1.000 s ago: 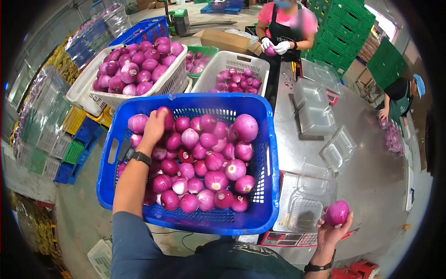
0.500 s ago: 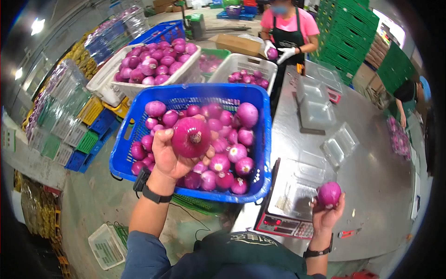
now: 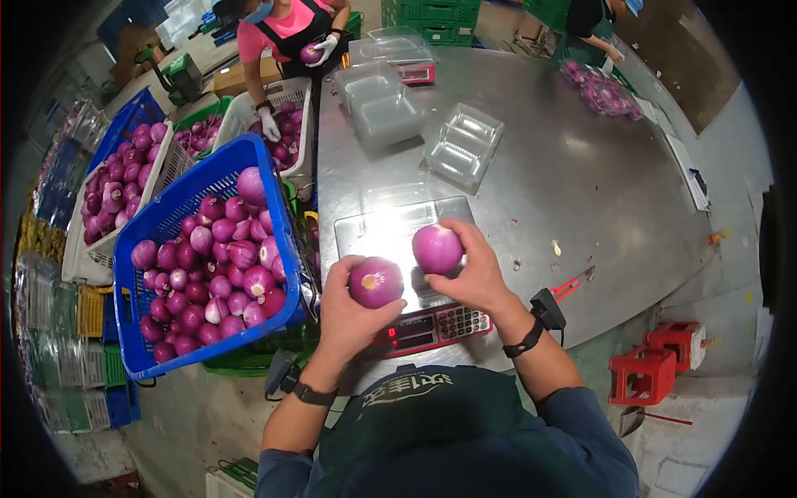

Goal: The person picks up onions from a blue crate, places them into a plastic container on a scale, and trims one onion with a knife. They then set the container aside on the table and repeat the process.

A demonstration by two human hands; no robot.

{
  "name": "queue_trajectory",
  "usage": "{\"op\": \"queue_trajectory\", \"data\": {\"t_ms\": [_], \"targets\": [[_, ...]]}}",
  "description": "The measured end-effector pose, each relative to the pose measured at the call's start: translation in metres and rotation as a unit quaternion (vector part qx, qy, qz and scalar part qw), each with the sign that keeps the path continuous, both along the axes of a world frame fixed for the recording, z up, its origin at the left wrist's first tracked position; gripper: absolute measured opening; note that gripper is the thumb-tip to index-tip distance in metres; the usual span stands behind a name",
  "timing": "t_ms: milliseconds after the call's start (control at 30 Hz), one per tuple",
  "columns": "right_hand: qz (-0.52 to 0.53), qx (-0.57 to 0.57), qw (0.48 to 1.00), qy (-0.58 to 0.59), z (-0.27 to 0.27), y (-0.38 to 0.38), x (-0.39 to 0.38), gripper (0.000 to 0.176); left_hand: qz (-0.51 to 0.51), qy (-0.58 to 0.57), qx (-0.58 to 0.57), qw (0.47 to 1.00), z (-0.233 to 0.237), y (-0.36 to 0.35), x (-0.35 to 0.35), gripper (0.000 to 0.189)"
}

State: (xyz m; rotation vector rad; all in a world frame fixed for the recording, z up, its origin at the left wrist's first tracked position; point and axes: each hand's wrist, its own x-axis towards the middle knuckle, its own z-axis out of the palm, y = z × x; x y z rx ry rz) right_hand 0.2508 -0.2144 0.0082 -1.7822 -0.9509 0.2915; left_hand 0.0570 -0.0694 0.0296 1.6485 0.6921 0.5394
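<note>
My left hand (image 3: 347,319) is wrapped round a purple onion (image 3: 376,282), its pale end facing up. Another purple onion (image 3: 437,249) is gripped between the thumb and fingers of my right hand (image 3: 481,278). Both onions are held side by side above a red digital scale (image 3: 452,325). A clear plastic box (image 3: 353,236) lies on the scale, partly hidden by my hands. To the left, a blue crate (image 3: 133,324) holds many purple onions.
Clear plastic boxes (image 3: 386,116) are stacked on the metal table (image 3: 581,199), with an empty lidded one (image 3: 465,148) nearby. A red-handled tool (image 3: 569,286) lies at right. A co-worker (image 3: 282,37) reaches into a white crate (image 3: 300,158). Another person (image 3: 585,33) stands by packed onions (image 3: 602,90).
My left hand has carried its onion from above the blue crate to over the scale. My right hand has come inward with its onion. The view has turned right.
</note>
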Motion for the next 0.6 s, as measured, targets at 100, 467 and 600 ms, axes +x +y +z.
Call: {"op": "queue_trajectory", "data": {"t_ms": [100,467,600], "targets": [[0.022,-0.074,0.967,-0.242,-0.006,0.005,0.009,0.074,-0.018,0.043,0.326,0.944,-0.021,0.002,0.027,0.068],[-0.005,-0.063,0.977,-0.203,-0.037,-0.003,0.022,0.058,-0.043,0.096,0.35,0.931,-0.053,0.005,0.018,0.069],[-0.078,-0.028,0.991,-0.108,-0.05,-0.02,0.046,0.044,0.058,0.059,0.059,0.995,-0.057,-0.006,-0.029,0.06]]}}
